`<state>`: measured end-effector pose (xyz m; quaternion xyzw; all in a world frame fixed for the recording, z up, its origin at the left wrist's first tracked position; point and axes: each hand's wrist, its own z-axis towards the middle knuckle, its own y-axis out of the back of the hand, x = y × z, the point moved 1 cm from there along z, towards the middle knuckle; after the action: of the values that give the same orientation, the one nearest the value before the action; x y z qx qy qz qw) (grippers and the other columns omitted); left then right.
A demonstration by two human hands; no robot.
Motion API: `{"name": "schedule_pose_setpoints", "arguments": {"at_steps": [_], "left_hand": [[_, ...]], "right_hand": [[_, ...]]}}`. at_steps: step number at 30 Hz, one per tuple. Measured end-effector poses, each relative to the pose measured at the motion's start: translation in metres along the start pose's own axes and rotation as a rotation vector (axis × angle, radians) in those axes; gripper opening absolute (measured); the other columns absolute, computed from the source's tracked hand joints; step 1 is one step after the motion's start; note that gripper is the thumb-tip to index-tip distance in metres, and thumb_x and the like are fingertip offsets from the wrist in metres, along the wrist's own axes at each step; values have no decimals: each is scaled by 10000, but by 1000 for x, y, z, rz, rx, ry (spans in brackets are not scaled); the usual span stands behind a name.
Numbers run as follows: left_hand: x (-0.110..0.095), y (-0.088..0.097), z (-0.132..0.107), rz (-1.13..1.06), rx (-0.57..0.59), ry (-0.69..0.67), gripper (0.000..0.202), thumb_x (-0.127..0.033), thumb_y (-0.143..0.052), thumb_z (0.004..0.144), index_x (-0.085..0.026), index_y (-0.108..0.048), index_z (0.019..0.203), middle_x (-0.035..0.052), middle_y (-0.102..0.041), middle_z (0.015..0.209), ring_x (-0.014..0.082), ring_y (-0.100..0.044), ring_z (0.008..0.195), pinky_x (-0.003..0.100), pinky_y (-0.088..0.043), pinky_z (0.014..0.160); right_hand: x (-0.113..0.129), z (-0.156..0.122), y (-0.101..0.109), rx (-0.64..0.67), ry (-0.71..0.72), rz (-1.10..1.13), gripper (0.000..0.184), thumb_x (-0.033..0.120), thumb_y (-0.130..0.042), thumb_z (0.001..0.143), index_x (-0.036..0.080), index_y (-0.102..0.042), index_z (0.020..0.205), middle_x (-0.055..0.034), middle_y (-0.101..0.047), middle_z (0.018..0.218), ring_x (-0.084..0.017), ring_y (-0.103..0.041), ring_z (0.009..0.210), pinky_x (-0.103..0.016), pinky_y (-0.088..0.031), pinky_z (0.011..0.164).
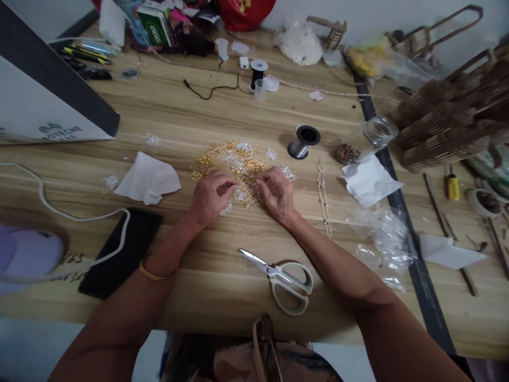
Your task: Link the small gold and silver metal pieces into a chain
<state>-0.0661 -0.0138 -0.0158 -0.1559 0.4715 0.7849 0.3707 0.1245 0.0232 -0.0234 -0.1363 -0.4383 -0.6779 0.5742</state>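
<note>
A loose pile of small gold and silver beads (242,164) lies on the wooden table. At its left edge my left hand (210,197) is closed, thumb and index finger pinched together. My right hand (277,195) pinches in the same way at the pile's right side. Whatever sits between the fingertips of either hand is too small to make out. Below the hands lie scissors (278,278) with pale handles, blades pointing left. A beaded chain (323,199) rests to the right of my right hand, and a spool of thin wire (304,142) stands beyond it.
White paper pieces lie left (149,179) and right (369,179). A glass jar (377,133) with dark beads lies tipped at right, above clear plastic bags (384,233). A black phone-like slab (119,254) and white cable (79,217) are at left, below a large box (47,90).
</note>
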Motion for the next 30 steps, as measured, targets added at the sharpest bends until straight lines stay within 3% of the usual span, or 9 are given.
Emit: {"name": "schedule_pose_setpoints", "arguments": {"at_steps": [12,30], "left_hand": [[-1,-8,-10,227,206,-65,121,-198,-602,841,-178,-721,852,68,-625,844,242,-532,936,432,-443,889],[0,-13,-8,20,128,-64,68,-175,-641,829,-182,-687,781,38,-686,809,187,-590,819,351,-445,819]], "right_hand": [[0,0,-2,-2,-24,1,135,267,-531,917,194,-595,822,-38,-608,805,-173,-563,796,-340,-463,748],[1,0,-2,22,-17,7,143,273,-527,918,196,-599,822,-33,-605,803,-171,-559,795,-343,-456,750]]}}
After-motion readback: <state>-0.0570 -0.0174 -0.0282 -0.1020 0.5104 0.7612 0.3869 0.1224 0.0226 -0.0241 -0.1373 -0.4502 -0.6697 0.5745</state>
